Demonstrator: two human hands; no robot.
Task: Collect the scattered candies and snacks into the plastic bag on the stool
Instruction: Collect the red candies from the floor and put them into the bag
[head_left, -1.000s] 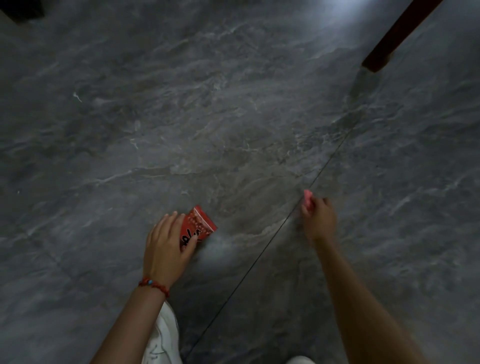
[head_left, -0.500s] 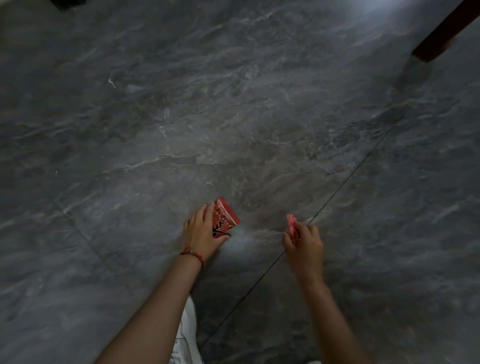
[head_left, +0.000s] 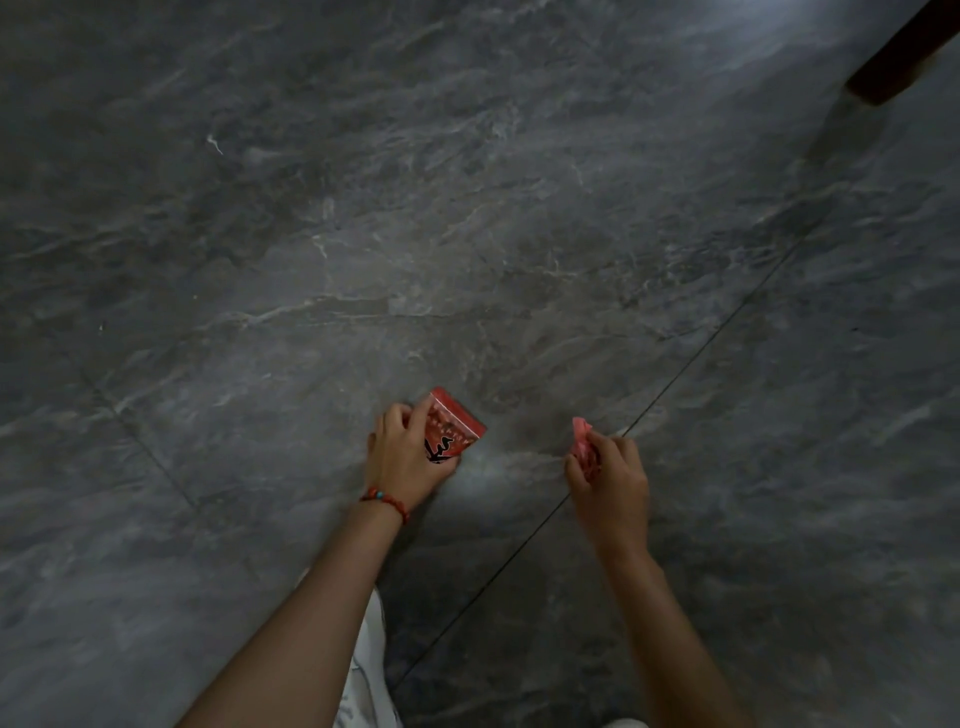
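Red snack packet (head_left: 451, 432) sits pinched in my left grip (head_left: 408, 457), long axis pointing up-right, pink candy (head_left: 584, 448) pinched in my right grip (head_left: 608, 475); stool and bag out of view.

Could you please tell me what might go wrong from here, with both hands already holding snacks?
1. The left hand holds the red printed snack packet by one end only; it could slip from that grip.
2. The right hand pinches a small crumpled pink wrapper; so small a thing may drop unnoticed on the dark grey marbled floor.
3. The bag and stool are out of view, so carrying both pieces risks a spill.
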